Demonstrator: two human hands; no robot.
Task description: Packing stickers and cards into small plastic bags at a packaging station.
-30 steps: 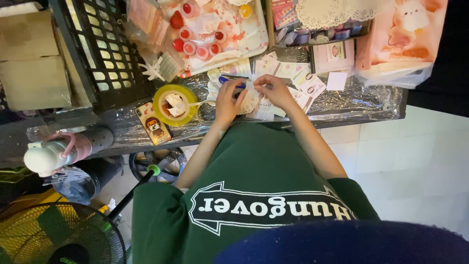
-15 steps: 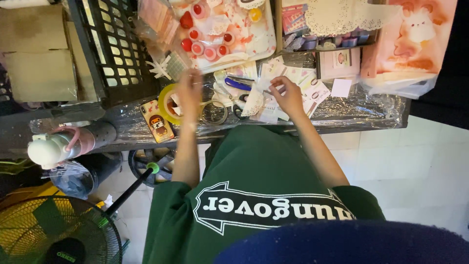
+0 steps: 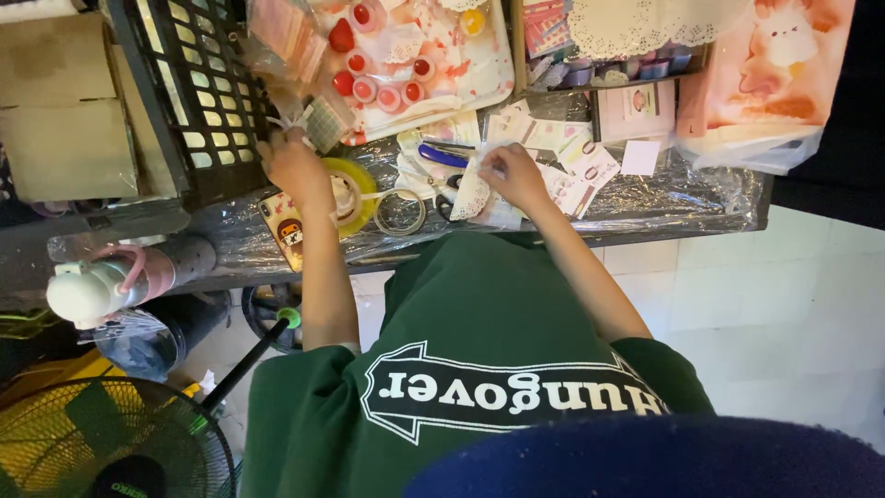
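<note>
- Left hand [image 3: 295,168] reaches far forward, arm straight, fingers closed on a small clear packet [image 3: 318,124] beside the black crate [image 3: 189,92].
- Right hand [image 3: 514,175] pinches a white paper doily [image 3: 472,195] flat on the plastic-covered table [image 3: 645,203], elbow bent.
- A yellow tape roll [image 3: 355,189] lies just under the left wrist.

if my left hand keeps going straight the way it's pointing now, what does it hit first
Probably the small clear packets at the fingertips of the left hand, beside the black crate. The hand reaches up the table past the yellow tape roll. Depth is unclear, so it may already touch them.
</note>
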